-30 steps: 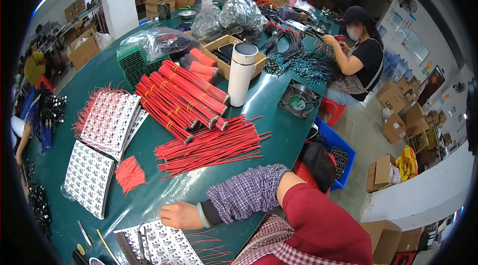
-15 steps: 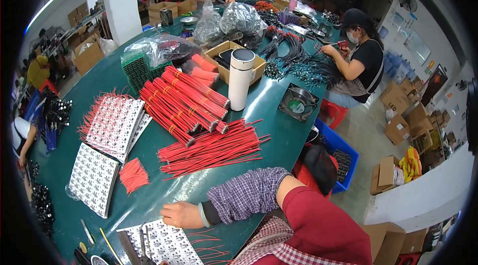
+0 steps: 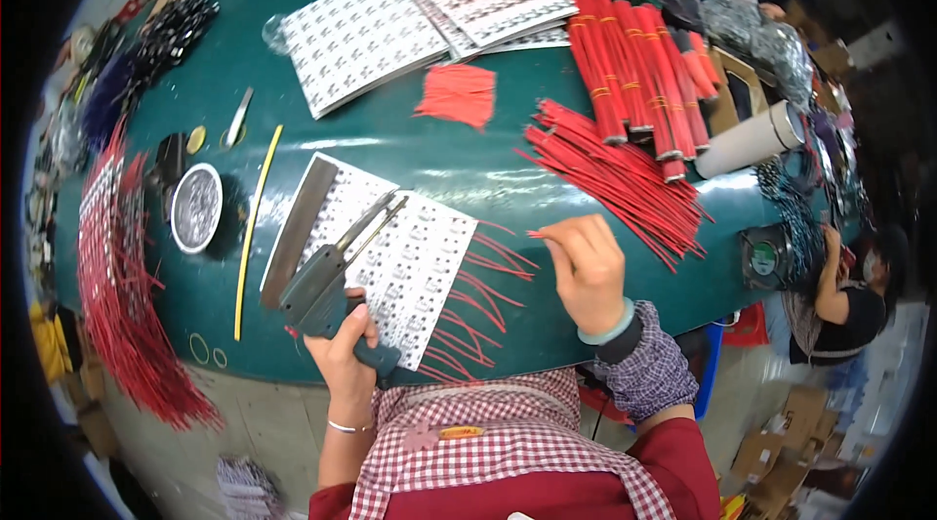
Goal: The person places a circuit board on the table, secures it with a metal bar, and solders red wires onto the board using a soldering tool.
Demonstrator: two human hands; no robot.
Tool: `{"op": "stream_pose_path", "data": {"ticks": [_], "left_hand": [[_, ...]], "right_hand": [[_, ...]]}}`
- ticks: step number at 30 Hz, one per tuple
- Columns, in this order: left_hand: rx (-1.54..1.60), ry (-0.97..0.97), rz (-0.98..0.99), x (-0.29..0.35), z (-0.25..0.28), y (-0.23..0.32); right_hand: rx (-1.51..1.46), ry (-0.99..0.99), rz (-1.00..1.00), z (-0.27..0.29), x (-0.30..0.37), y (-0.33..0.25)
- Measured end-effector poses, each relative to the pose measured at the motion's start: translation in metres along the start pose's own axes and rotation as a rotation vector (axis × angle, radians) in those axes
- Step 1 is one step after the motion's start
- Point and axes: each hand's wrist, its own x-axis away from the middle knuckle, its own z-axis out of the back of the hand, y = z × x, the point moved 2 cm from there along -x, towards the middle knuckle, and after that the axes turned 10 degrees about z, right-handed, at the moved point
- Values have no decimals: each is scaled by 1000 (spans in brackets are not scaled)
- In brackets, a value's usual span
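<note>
My left hand (image 3: 342, 359) is wrapped round the grip of a dark green soldering gun (image 3: 317, 288), its thin tips pointing up over a white panel of small circuit boards (image 3: 415, 271). Several thin red wires trail from the panel's right edge. A dark metal bar (image 3: 301, 227) lies along the panel's left side. To the right of the panel, my right hand (image 3: 590, 264) is closed in a pinch, a short red wire end (image 3: 535, 234) poking out from the fingertips. Beyond that hand lies a loose pile of red wires (image 3: 620, 183).
White board stacks (image 3: 366, 37), a small red wire bundle (image 3: 457, 95) and tied red wire bundles (image 3: 625, 61) lie farther back. A white flask (image 3: 752, 141) stands right. At left are a metal bowl (image 3: 197, 208), a yellow stick (image 3: 257, 237) and wired boards (image 3: 117, 227) overhanging the edge.
The view has swung down and left, bringing my left hand and the soldering gun into sight. My right hand has left the panel's far edge and now pinches a red wire to its right.
</note>
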Motion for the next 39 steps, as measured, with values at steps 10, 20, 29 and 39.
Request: {"op": "stream_pose_path", "data": {"ticks": [10, 20, 29, 39], "left_hand": [[-288, 30, 0, 33, 7, 28], [-569, -76, -176, 22, 11, 19], [-701, -139, -157, 16, -3, 28], [-671, -151, -187, 14, -1, 28]], "right_hand": [[-181, -18, 91, -65, -16, -38], [-54, -70, 103, -87, -10, -38], [-6, -113, 124, -86, -13, -40], [34, -166, 87, -87, -16, -47]]}}
